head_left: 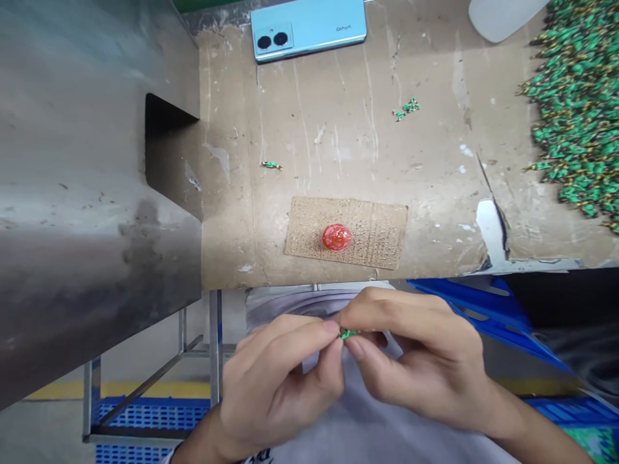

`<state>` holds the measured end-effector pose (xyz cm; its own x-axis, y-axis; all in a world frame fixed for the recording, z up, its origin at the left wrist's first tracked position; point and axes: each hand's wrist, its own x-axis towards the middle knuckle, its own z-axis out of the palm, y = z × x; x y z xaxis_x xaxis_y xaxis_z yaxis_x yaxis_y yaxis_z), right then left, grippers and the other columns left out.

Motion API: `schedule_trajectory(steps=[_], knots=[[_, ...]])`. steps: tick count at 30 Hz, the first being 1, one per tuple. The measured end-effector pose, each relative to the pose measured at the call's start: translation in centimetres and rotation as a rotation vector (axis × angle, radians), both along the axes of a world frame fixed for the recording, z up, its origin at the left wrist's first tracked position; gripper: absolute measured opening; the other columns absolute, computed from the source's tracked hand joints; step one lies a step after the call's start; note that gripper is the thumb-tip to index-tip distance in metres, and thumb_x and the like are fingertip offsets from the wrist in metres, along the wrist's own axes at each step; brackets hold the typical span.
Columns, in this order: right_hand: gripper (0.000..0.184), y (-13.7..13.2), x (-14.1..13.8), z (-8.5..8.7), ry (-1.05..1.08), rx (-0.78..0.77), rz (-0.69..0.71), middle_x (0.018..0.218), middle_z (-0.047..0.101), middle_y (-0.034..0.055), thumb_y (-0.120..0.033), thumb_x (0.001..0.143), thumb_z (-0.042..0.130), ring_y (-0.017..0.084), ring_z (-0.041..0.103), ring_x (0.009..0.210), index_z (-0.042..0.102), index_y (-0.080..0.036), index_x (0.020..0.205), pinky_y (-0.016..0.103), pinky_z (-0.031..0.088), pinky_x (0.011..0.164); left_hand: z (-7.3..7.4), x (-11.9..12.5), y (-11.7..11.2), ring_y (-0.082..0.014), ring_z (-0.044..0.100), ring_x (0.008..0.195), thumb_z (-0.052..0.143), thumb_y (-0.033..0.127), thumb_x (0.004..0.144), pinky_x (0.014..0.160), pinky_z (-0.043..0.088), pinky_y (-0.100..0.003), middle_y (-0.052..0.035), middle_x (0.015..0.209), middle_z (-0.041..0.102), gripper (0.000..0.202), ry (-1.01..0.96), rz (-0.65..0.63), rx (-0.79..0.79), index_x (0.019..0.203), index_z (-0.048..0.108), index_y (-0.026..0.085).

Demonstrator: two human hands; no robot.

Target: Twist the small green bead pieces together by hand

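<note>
In front of the table's near edge, my left hand [283, 383] and my right hand [420, 357] meet at their fingertips. Thumb and fingers of both are pinched around a small green part [347, 334] with a bit of yellow, mostly covered by the fingers. Just beyond them, a glossy red round piece [336, 237] sits on a thin brown rectangular board [380, 235] with a rough surface. A single green part [271, 165] lies farther left on the table, and a small cluster of green bits [407, 108] lies toward the back.
A large pile of green parts [580, 122] covers the table's right side, beside a whitish container [503, 16]. A light blue phone [314, 29] lies at the back. A metal housing [97, 212] with a cutout walls the left. Below are a metal frame [215, 348] and blue crates [155, 412].
</note>
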<state>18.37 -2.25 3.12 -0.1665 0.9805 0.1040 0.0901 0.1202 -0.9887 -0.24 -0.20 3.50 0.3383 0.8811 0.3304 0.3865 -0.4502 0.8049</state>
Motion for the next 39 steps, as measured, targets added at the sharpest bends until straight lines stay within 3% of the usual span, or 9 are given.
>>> schedule_trajectory(steps=[13,18,33,36,39], knots=[[0.027,0.1,-1.0,-0.4,0.024,0.123,-0.034,0.087,0.074,0.0011,-0.009,0.099,0.065,0.015,0.069,0.069,0.072,-0.024,0.12,0.028,0.058,0.06,0.1,0.7,-0.2,-0.0126,0.069,0.053,0.073,0.007,0.084,0.039,0.051,-0.022,0.0041,0.073,0.077,0.023,-0.111,0.118,-0.081,0.098,0.069,0.025],[0.027,0.2,-1.3,-0.5,-0.04,0.129,-0.073,0.081,0.073,0.0006,-0.003,0.096,0.064,0.016,0.068,0.066,0.073,-0.024,0.111,0.029,0.055,0.055,0.5,1.3,0.0,-0.0118,0.069,0.054,0.067,0.004,0.083,0.043,0.051,-0.023,0.0039,0.071,0.074,0.024,-0.119,0.183,-0.178,0.091,0.069,0.027],[0.023,0.6,-2.0,-1.1,-0.056,0.122,-0.146,0.07,0.068,-0.0015,-0.005,0.095,0.061,0.014,0.06,0.055,0.073,-0.025,0.098,0.028,0.048,0.048,-0.2,1.7,0.5,-0.0099,0.063,0.048,0.065,-0.003,0.076,0.042,0.05,-0.019,0.006,0.062,0.068,0.026,-0.163,0.185,-0.176,0.078,0.064,0.024],[0.016,0.7,-1.5,-1.2,-0.001,0.063,-0.108,0.074,0.071,0.0,-0.009,0.096,0.065,0.013,0.062,0.059,0.075,-0.021,0.098,0.025,0.051,0.052,-0.2,1.5,0.9,-0.0091,0.063,0.048,0.066,-0.003,0.075,0.043,0.05,-0.017,0.0055,0.064,0.07,0.025,-0.161,0.167,-0.145,0.082,0.067,0.022],[0.01,1.0,-0.5,-0.8,0.118,-0.187,-0.022,0.07,0.069,-0.0018,-0.016,0.098,0.067,0.011,0.062,0.058,0.076,-0.019,0.096,0.02,0.052,0.053,-0.3,0.9,1.1,-0.0083,0.06,0.05,0.073,0.001,0.078,0.045,0.048,-0.017,0.0047,0.069,0.072,0.026,-0.185,0.078,-0.214,0.094,0.073,0.021]])
